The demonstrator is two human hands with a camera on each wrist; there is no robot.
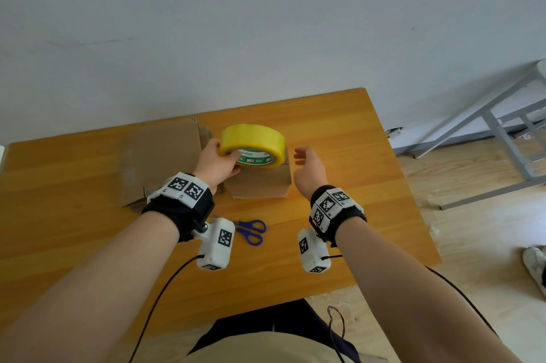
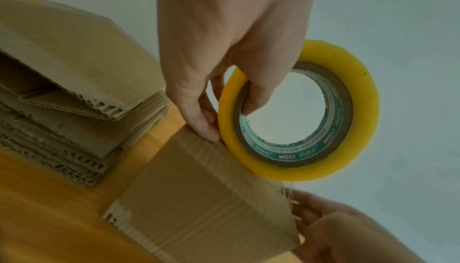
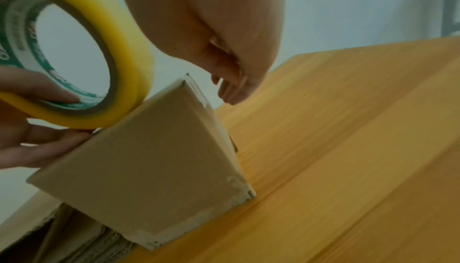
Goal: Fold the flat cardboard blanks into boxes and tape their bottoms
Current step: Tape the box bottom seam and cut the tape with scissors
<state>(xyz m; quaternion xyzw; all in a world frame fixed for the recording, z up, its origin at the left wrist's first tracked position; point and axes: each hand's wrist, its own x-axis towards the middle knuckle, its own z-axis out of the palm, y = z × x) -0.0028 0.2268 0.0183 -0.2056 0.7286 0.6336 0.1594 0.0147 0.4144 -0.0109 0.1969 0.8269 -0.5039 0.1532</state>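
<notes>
A small folded cardboard box stands on the wooden table, bottom side up. My left hand grips a yellow tape roll, one finger through its core, and holds it on the box's top. Just right of the box hovers my right hand, fingers loosely spread and holding nothing. A stack of flat cardboard blanks lies left of the box.
Blue-handled scissors lie on the table in front of the box, between my wrists. The table's right edge drops to a light wood floor with a grey metal frame. A white wall stands behind the table.
</notes>
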